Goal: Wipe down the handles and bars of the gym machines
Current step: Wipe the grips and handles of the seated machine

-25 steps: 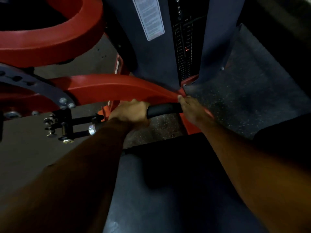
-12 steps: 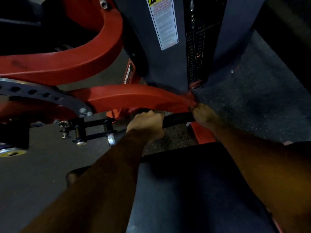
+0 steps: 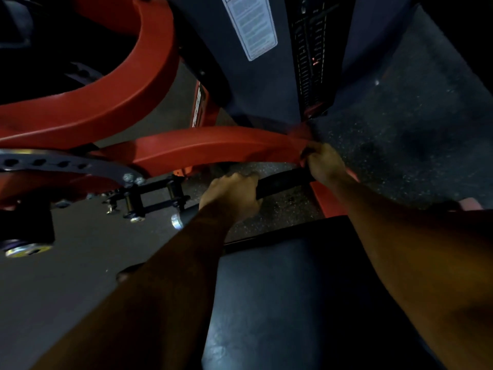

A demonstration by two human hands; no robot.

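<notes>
A black rubber-gripped handle (image 3: 283,180) runs across the middle of the view under the red frame arm (image 3: 213,148) of a gym machine. My left hand (image 3: 231,196) grips the handle near its left part, fingers wrapped over the top. Its chrome end cap (image 3: 177,221) shows just left of my wrist. My right hand (image 3: 324,162) is curled round the handle's far right end, where it meets the red frame. No cloth shows in either hand in this dim light.
A dark padded seat (image 3: 280,303) lies below my arms. Behind the handle stands the weight stack (image 3: 312,57) in a dark housing with a white label (image 3: 250,25). A curved red arm (image 3: 106,102) and a perforated metal plate (image 3: 53,164) fill the left. Speckled rubber floor (image 3: 400,134) lies right.
My right hand has gone from touching the grip's end with straighter fingers to curling round it at the red frame. My left hand keeps its hold. The view shifted slightly.
</notes>
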